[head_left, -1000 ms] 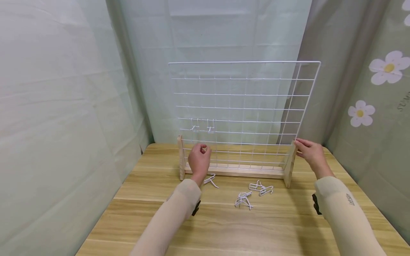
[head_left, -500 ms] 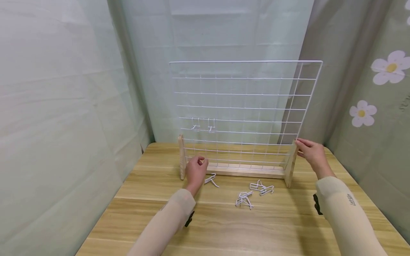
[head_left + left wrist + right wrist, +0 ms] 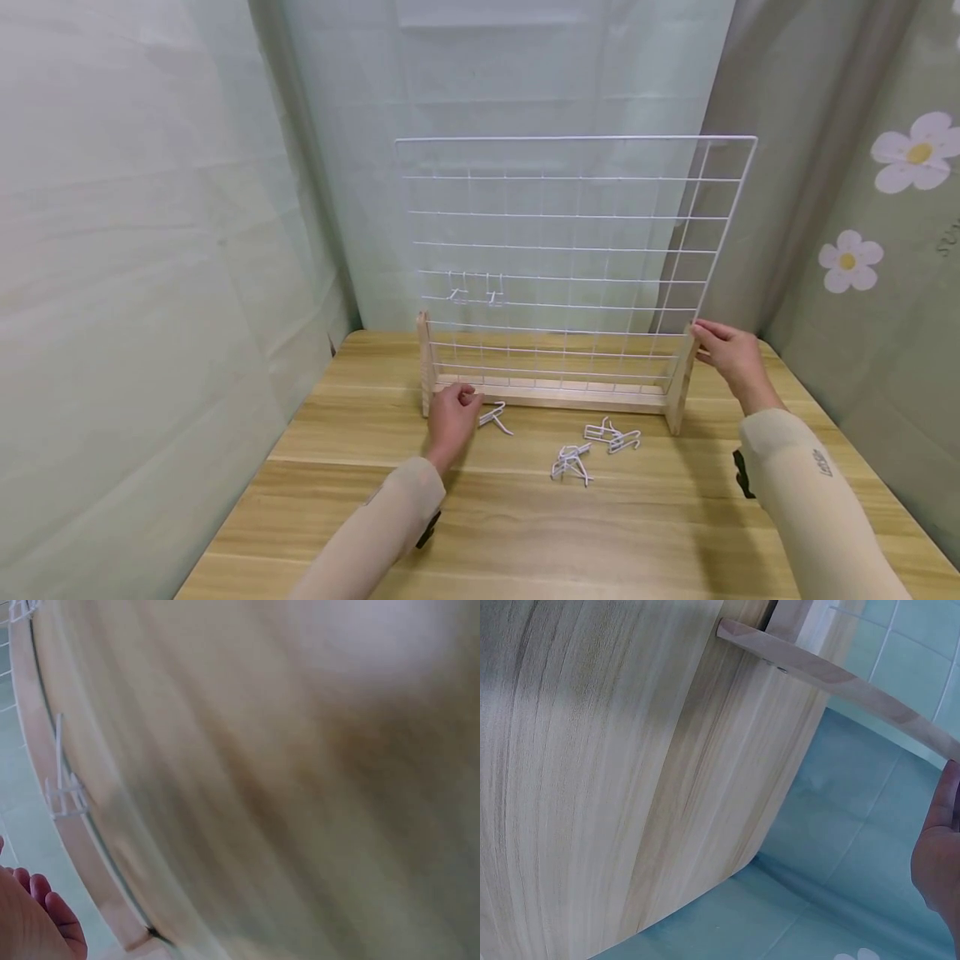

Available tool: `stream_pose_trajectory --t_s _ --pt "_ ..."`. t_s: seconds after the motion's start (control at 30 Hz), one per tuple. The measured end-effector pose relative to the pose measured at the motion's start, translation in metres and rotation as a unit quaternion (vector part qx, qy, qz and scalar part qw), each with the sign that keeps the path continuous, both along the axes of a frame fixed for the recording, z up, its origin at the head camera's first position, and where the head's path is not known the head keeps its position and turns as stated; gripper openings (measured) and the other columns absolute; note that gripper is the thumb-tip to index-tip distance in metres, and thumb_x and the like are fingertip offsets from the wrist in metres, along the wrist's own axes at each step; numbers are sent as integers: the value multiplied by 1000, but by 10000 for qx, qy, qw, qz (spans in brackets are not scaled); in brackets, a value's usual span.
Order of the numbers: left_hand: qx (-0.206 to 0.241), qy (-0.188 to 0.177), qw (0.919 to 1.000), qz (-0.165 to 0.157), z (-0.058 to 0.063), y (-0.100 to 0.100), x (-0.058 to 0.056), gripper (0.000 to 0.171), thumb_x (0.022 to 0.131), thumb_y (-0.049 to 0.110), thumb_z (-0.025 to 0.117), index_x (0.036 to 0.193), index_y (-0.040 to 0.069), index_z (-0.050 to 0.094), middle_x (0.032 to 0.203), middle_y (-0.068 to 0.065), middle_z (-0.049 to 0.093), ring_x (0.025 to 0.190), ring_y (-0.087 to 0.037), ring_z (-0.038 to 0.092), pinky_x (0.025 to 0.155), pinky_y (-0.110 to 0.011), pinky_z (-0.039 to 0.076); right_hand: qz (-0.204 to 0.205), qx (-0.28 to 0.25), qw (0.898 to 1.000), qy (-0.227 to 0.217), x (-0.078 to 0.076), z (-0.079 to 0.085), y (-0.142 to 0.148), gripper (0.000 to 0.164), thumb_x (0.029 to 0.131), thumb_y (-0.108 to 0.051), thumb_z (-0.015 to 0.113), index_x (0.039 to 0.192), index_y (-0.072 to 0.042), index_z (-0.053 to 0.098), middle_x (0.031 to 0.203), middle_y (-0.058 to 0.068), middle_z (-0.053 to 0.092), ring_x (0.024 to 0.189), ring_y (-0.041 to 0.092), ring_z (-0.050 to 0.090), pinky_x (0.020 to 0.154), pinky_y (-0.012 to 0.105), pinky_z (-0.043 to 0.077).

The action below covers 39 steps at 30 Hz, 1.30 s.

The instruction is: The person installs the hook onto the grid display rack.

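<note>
A white wire grid panel (image 3: pixel 575 137) stands in a wooden base (image 3: pixel 570 396) with an upright post at each end. My right hand (image 3: pixel 731 358) pinches the top of the right post (image 3: pixel 678 387); the right wrist view shows fingertips on that post's (image 3: pixel 840 675) end. Low in front of the base, my left hand (image 3: pixel 452 423) has loosely bent fingers with nothing visible in them. Just right of it lies a white wire hook (image 3: pixel 495 419). In the left wrist view, a hook (image 3: pixel 66 799) lies a short way from the fingers (image 3: pixel 64 919).
Two white hooks (image 3: pixel 456 293) hang side by side on the grid's left part. More loose hooks (image 3: pixel 572 463) lie on the wood-grain table (image 3: pixel 525 542), and another group (image 3: pixel 611 435) sits near the right post. Pale curtains (image 3: pixel 187 250) enclose the table.
My left hand has come down from in front of the grid to near the table, beside the leftmost loose hook. My right hand has stayed on the post.
</note>
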<state>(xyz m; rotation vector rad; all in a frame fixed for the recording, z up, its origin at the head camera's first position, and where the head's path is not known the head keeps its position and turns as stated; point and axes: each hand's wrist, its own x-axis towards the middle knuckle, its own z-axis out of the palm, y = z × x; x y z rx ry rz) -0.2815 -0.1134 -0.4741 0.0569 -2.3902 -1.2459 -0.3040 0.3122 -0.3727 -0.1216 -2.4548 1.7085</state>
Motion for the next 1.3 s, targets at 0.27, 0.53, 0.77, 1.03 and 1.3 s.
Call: stream_pose_trajectory --t_s 0.27,0.53,0.77,1.03,1.3 --pt "-293 -370 9988 -100 -11 -10 2 18 83 20 80 92 6 72 75 0 59 70 -17 53 63 -33 43 22 -17 10000 22 0 1 -1 59 104 -39 47 146 3 44 145 26 45 117 21 54 85 20 51" --pt "-518 -389 9974 -322 -16 -13 1 23 81 18 79 97 2 73 74 0 57 68 -17 50 61 -32 41 1 12 10000 -4 1 1 0 60 104 -40 47 146 2 44 145 25 45 119 22 54 85 19 51" --pt "-460 -479 9963 -550 -22 -9 1 25 81 18 81 100 3 73 76 -2 57 67 -17 50 60 -32 42 58 19 9999 89 1 2 -1 58 104 -37 47 146 3 44 145 28 44 106 5 54 86 20 51" --pt "-567 -453 9955 -613 -27 -10 1 27 79 19 84 99 6 72 78 -2 60 68 -16 52 61 -33 44 33 75 10000 29 1 2 -1 59 104 -38 46 147 2 43 145 26 44 117 19 54 96 33 47" --pt "-867 -767 9921 -481 -25 -18 -7 29 83 23 80 106 6 73 81 0 64 73 -16 56 65 -34 47 62 47 10000 -3 2 1 -1 60 104 -41 45 148 1 42 147 25 44 130 34 46 100 39 44"
